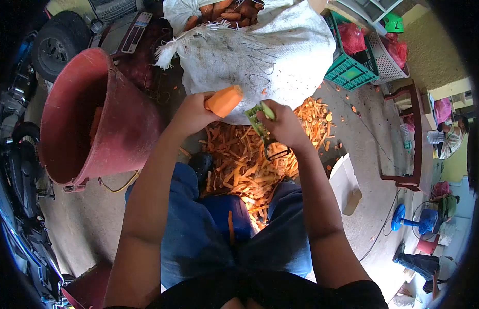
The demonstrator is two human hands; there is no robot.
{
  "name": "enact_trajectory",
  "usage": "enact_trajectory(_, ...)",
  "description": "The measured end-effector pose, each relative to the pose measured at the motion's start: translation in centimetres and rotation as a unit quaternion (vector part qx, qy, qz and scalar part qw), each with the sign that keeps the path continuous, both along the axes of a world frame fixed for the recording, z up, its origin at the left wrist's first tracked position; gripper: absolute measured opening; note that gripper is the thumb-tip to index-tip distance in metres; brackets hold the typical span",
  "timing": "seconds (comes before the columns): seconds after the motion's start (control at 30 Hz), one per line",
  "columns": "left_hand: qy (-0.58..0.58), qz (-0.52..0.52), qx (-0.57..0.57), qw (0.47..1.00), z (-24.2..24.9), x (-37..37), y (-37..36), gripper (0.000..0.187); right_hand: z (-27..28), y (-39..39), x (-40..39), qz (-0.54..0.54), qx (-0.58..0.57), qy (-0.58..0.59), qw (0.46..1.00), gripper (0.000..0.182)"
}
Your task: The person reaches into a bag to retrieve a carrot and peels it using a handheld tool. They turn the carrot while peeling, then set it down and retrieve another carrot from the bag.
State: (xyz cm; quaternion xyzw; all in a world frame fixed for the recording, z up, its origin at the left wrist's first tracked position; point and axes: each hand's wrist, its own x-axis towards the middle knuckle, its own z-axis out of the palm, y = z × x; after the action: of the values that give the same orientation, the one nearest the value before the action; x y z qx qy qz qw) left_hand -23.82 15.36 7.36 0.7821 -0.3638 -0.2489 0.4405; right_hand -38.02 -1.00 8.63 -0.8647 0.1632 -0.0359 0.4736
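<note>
An orange peeled carrot (225, 101), thick and cut flat at its end, is gripped in my left hand (195, 114). My right hand (285, 126) is closed round a green peeler (259, 119), a little to the right of the carrot and apart from it. Below both hands, a heap of orange peelings (239, 165) covers the floor between my feet. Just beyond the hands lies a large white sack (249, 59), with unpeeled carrots (231, 13) showing at its open top.
A big red bin (131, 123) stands on the left, with a wheel (56, 46) behind it. Green crate (352, 67) and white basket (388, 56) are at the upper right. An open carton (345, 183) lies by my right arm. People are at the far right.
</note>
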Motion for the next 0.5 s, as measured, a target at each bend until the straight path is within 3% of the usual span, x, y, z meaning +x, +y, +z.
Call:
enact_trajectory(0.13, 0.028, -0.013, -0.012, 0.999, 0.2, -0.3, -0.1, 0.038, -0.7, 0.5, 0.1, 0.042, -0.065, -0.002, 0.997, 0.022)
enact_trajectory(0.33, 0.028, -0.05, -0.012, 0.998, 0.6, -1.2, -0.3, 0.037, -1.1, 0.8, 0.2, 0.018, -0.089, -0.001, 0.996, 0.02)
enact_trajectory(0.4, 0.106, -0.073, -0.028, 0.991, 0.2, -1.5, -0.2, 0.036, -1.1, 0.9, 0.2, 0.007, -0.08, -0.004, 0.997, 0.021)
enact_trajectory(0.5, 0.109, -0.079, -0.003, 0.991, 0.4, -1.7, -0.2, 0.036, -1.0, 0.9, 0.3, -0.005, -0.063, -0.006, 0.998, 0.022)
